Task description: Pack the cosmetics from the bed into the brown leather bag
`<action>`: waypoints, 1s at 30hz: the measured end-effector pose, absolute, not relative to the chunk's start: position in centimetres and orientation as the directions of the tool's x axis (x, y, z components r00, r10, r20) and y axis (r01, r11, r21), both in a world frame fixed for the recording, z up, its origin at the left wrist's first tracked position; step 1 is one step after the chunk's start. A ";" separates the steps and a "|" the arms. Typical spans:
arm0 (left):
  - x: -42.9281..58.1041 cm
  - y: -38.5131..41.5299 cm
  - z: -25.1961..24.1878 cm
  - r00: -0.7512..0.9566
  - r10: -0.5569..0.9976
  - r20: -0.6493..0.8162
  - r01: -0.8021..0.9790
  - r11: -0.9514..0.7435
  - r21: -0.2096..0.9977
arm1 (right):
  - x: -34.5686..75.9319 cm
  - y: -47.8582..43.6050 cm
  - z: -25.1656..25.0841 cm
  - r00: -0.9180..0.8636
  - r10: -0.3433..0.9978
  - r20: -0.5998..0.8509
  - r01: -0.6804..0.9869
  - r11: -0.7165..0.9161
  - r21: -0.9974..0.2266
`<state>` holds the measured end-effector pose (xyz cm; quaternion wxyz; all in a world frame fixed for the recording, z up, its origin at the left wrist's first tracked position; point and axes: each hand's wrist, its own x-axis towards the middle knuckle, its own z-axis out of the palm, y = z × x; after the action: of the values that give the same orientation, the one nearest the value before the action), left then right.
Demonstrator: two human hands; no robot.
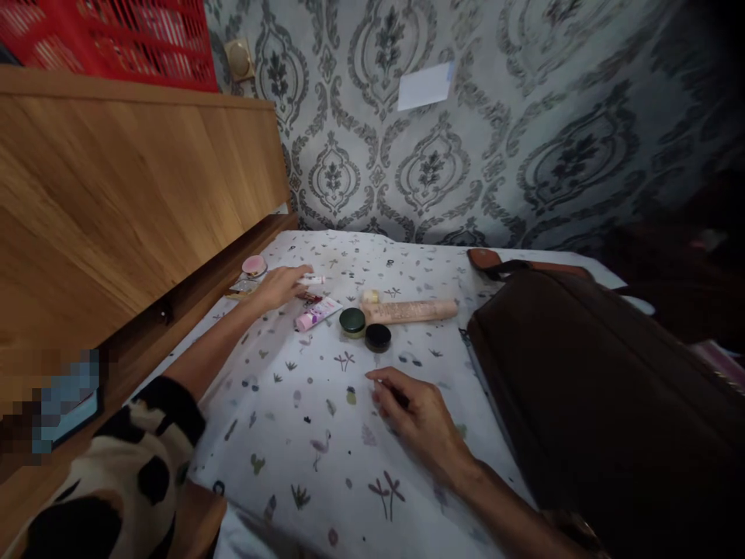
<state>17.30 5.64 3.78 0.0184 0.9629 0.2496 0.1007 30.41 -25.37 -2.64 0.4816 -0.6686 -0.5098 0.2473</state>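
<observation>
My left hand (281, 287) reaches over the far left of the patterned cloth (326, 404), its fingers closed around a small white tube (315, 280) whose end sticks out to the right. Just below lie a dark red slim item (309, 296) and a pink-and-purple squeeze tube (317, 314). A round pink compact (254, 266) is behind that hand. My right hand (416, 415) rests low over the cloth, loosely bent, index finger stretched out and nothing visible in it. Nearest to it are a black-lidded round jar (378, 338) and a green-lidded jar (352, 321).
Behind the jars lie a long peach tube (412, 311) and a small gold-capped item (370, 296). A large dark brown bag (605, 404) fills the right side. At left stands a wooden cabinet (140, 186) with a red basket (145, 39) on top. A patterned wall (372, 155) closes the back.
</observation>
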 end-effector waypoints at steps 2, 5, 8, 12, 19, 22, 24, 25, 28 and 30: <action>14.2 5.7 2.9 0.833 0.512 0.208 0.493 -0.859 0.139 | 30.4 -25.3 -2.8 0.355 0.922 0.158 0.442 -0.016 -0.897; 10.9 5.6 1.2 0.843 0.508 0.176 0.465 -0.853 0.235 | 30.5 -25.2 -3.0 0.357 0.918 0.170 0.452 -0.010 -0.892; 9.5 5.2 -0.2 0.829 0.536 0.158 0.471 -0.823 0.316 | 30.6 -25.1 -2.9 0.364 0.915 0.175 0.465 -0.016 -0.885; 8.6 3.4 -1.3 0.785 0.608 0.121 0.567 -0.783 0.257 | 30.6 -25.2 -2.7 0.356 0.918 0.175 0.492 -0.025 -0.870; 3.7 -5.0 0.2 0.861 0.500 0.097 0.447 -0.833 0.324 | 30.5 -25.3 -3.0 0.341 0.919 0.197 0.501 0.000 -0.866; 2.5 -7.5 0.7 0.845 0.519 0.130 0.470 -0.836 0.283 | 30.5 -25.4 -3.0 0.338 0.915 0.219 0.519 0.013 -0.855; 2.3 -8.4 0.7 0.824 0.550 0.137 0.508 -0.824 0.251 | 30.5 -25.4 -2.9 0.330 0.914 0.235 0.539 0.022 -0.842; 2.4 -8.8 0.7 0.816 0.561 0.140 0.520 -0.818 0.246 | 30.4 -25.5 -2.9 0.322 0.916 0.239 0.547 0.025 -0.837; 3.4 -9.8 0.8 0.831 0.539 0.139 0.481 -0.821 0.308 | 30.3 -25.6 -2.6 0.298 0.922 0.247 0.557 0.042 -0.829; 4.8 -10.6 1.1 0.853 0.501 0.145 0.405 -0.811 0.422 | 30.2 -25.7 -2.5 0.283 0.925 0.253 0.552 0.059 -0.832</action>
<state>4.76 -10.60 1.06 0.1919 0.9433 0.2402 0.1255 30.18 -25.66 -2.47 0.4604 -0.6553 -0.5635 0.2028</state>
